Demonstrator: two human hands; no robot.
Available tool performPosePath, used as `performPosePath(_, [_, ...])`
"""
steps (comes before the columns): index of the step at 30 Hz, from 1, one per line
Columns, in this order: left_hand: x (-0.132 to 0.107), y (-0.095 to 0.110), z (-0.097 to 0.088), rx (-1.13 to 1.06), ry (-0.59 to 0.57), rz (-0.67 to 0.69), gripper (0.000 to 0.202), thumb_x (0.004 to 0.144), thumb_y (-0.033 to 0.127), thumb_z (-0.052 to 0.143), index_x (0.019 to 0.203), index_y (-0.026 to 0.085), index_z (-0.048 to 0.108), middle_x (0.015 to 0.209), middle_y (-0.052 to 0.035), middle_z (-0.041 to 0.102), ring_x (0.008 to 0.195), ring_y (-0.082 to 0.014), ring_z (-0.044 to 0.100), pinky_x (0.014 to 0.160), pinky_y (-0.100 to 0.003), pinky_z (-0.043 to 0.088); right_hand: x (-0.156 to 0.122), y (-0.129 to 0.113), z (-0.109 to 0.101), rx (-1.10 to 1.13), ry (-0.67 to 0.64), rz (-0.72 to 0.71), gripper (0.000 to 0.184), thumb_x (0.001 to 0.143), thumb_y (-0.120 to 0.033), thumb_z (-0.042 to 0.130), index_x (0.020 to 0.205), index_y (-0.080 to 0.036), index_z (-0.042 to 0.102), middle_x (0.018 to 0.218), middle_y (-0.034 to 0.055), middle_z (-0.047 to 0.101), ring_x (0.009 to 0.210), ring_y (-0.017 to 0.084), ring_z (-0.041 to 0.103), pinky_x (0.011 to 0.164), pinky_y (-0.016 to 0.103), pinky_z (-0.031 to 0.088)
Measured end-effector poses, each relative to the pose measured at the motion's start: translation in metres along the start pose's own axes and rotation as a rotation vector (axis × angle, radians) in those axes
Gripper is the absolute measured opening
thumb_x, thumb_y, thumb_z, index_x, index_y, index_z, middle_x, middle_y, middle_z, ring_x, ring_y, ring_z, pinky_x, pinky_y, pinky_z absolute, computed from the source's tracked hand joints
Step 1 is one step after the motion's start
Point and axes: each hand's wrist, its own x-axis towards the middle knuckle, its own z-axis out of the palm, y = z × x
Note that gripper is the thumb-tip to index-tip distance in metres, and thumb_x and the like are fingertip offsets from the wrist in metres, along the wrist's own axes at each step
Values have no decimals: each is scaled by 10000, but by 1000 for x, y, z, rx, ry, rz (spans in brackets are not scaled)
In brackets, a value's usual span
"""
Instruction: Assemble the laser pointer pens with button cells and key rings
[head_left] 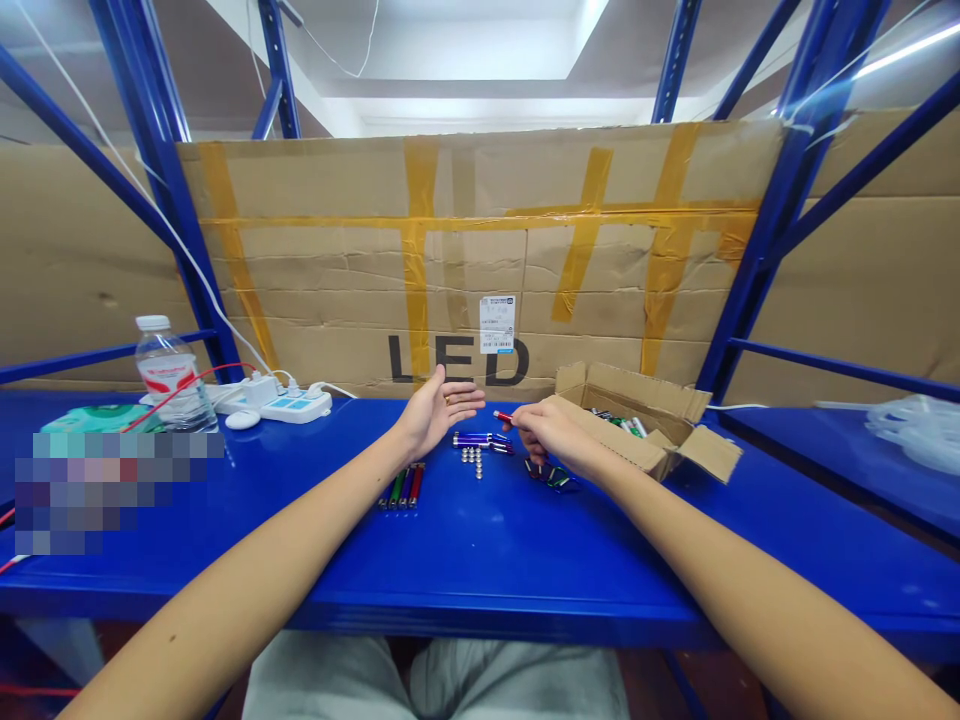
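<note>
My right hand (553,432) pinches a small red tube (503,416), its end pointing left toward my other hand. My left hand (442,408) is open, fingers stretched to the right, holding nothing. Just below and between the hands lie shiny blue-purple tubes (480,441) on the blue tabletop (480,560). Several small silver round pieces (470,456) are grouped in front of them. Beside my left forearm, a row of red, green and dark tubes (405,488) lies side by side. Under my right wrist is a little heap of dark and coloured pieces (553,477), too small to name.
An open cardboard box (622,435) holding several small metallic pieces stands behind my right forearm. On the left are a water bottle (169,375), a white power strip (300,404) with cables and a green packet (97,420). Large taped cardboard (337,290) forms the back wall.
</note>
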Motion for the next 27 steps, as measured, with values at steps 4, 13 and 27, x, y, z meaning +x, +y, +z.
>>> performPosePath(4, [1, -1, -2, 2, -8, 10, 642, 952, 600, 322, 1035, 67, 669, 1172, -230, 663, 1131, -302, 620, 1000, -402, 452, 1, 2, 1, -64, -7, -26, 148, 793, -258, 536, 663, -199, 497, 458, -70, 330, 376, 86, 315, 362, 232, 347])
performPosePath(13, [-1, 0, 1, -1, 66, 22, 602, 961, 567, 330, 1008, 64, 658, 1097, -226, 681, 1048, -291, 657, 964, -400, 479, -1, 1, 1, -57, -42, -33, 192, 795, -296, 542, 644, -209, 461, 458, -74, 325, 372, 86, 314, 370, 235, 331])
performPosePath(27, [1, 0, -1, -6, 64, 22, 618, 963, 570, 314, 1023, 66, 666, 1093, -217, 689, 1050, -283, 656, 962, -389, 487, -3, -4, 0, -69, -1, -63, 147, 806, -236, 495, 671, -192, 530, 464, -59, 343, 391, 89, 320, 383, 229, 301])
